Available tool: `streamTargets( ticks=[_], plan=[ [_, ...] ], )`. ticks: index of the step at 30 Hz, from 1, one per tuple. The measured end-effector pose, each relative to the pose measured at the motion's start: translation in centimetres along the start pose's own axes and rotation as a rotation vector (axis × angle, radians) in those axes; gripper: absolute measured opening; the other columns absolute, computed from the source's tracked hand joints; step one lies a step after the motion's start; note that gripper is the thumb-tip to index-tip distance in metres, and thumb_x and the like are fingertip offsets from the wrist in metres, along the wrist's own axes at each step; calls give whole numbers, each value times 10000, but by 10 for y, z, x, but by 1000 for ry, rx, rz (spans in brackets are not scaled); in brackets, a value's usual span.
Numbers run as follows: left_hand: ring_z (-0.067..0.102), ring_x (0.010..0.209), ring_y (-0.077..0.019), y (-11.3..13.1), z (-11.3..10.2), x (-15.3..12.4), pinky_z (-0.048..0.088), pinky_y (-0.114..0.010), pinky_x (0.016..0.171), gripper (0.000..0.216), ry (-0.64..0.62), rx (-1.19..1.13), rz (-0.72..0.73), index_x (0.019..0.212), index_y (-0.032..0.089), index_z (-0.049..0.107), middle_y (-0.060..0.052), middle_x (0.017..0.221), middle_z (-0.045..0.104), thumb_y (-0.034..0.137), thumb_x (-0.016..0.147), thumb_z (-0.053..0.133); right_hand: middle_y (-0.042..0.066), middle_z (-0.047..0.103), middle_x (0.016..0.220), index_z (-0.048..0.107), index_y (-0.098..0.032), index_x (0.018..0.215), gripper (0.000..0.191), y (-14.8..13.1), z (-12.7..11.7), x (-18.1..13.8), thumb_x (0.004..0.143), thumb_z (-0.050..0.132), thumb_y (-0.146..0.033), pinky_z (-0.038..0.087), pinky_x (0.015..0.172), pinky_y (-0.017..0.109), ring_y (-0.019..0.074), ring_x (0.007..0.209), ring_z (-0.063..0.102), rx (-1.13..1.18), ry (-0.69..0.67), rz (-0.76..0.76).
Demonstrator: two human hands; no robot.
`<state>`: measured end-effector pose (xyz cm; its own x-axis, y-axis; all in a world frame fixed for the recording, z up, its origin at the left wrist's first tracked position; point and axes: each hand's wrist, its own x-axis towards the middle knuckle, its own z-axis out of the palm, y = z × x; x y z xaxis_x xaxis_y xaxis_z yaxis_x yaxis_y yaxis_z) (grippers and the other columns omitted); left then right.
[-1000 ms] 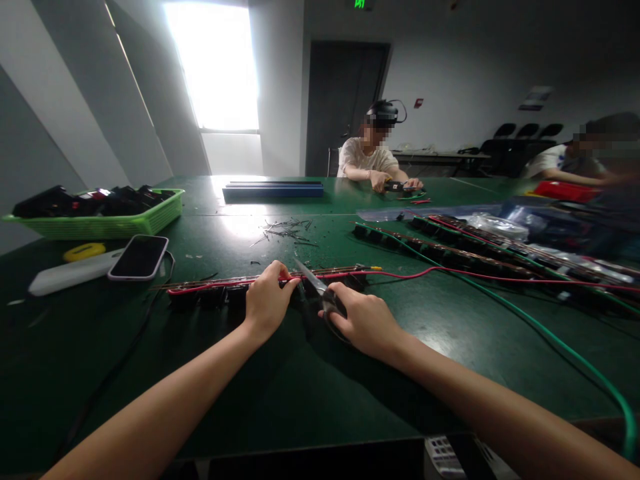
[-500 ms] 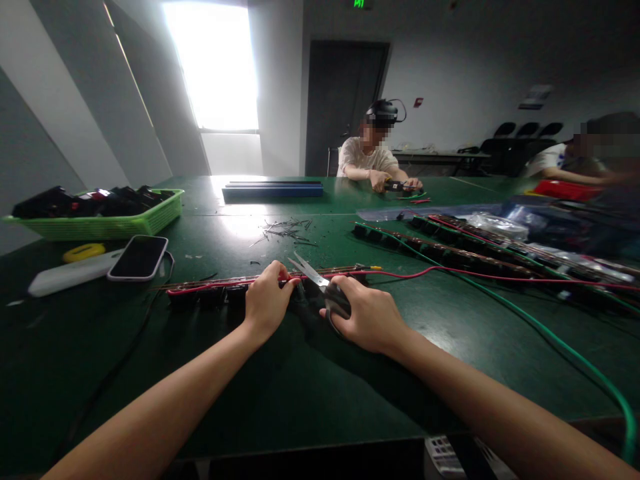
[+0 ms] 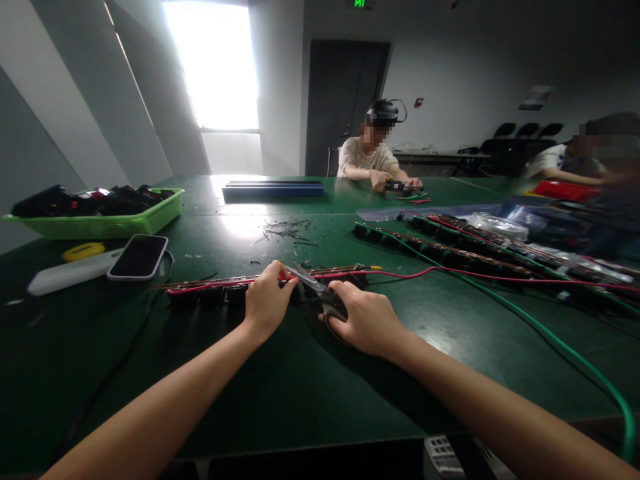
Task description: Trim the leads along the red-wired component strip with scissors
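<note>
A black strip of connected parts [image 3: 210, 295] lies across the table in front of me, with a red wire [image 3: 400, 275] running along its top and away to the right. My left hand [image 3: 267, 293] is closed in a pinch at the strip, thumb and fingers around the red wire; anything smaller between the fingertips is hidden. Dark-handled scissors [image 3: 313, 283] are in my right hand [image 3: 367, 313], fingers through the loops. Their blades point left, nearly together, with the tips beside my left fingertips over the strip.
A green basket [image 3: 110, 223] of black parts, a phone [image 3: 139, 257] and a yellow object [image 3: 84, 252] are at left. Dark clippings [image 3: 285, 230] lie beyond the strip. More wired strips [image 3: 450, 253] and a green cable [image 3: 540, 327] are at right. A co-worker [image 3: 370, 153] sits opposite.
The scissor blades have closed from a wider spread and lowered toward the left fingertips. My left hand has stayed in place.
</note>
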<state>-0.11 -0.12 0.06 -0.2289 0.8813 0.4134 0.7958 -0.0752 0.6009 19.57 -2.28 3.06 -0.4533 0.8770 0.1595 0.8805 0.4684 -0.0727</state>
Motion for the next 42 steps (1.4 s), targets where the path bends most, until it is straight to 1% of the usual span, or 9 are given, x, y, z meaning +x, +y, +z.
streamTargets(
  ticks=[11, 22, 31, 39, 42],
  plan=[
    [550, 652, -150, -1, 1, 0, 299, -234, 586, 163, 6, -4, 12, 771, 226, 531, 33, 745, 631, 334, 806, 647, 43, 641, 1093, 495, -242, 1186, 431, 1, 3, 0, 831, 531, -483, 360, 642, 284, 231, 866, 632, -8, 26, -12],
    [554, 651, -156, -2, 1, 0, 294, -235, 582, 163, 6, 10, 6, 771, 230, 525, 30, 738, 626, 336, 807, 643, 50, 628, 1067, 486, -234, 1178, 418, 0, 1, 0, 827, 525, -457, 352, 632, 275, 221, 855, 624, -37, 26, -13],
    [559, 655, -154, 0, 0, 0, 308, -238, 590, 151, -2, 8, 8, 778, 229, 534, 28, 753, 634, 332, 807, 642, 58, 612, 1079, 472, -227, 1204, 443, -1, 1, 0, 831, 520, -460, 370, 638, 279, 227, 891, 615, -64, 30, -14],
    [581, 684, -162, 2, -2, -1, 327, -243, 601, 149, -18, 18, -5, 783, 225, 542, 18, 778, 650, 337, 813, 636, 74, 608, 1122, 476, -227, 1216, 432, -3, 0, 1, 842, 538, -434, 395, 673, 282, 234, 930, 613, -55, 2, 12],
    [581, 684, -161, 2, -2, -1, 328, -242, 601, 149, -19, 20, -6, 785, 225, 544, 20, 774, 649, 337, 813, 639, 70, 613, 1129, 476, -227, 1218, 418, -2, 1, 1, 852, 538, -419, 397, 675, 283, 236, 935, 617, -43, 7, 0]
  ],
)
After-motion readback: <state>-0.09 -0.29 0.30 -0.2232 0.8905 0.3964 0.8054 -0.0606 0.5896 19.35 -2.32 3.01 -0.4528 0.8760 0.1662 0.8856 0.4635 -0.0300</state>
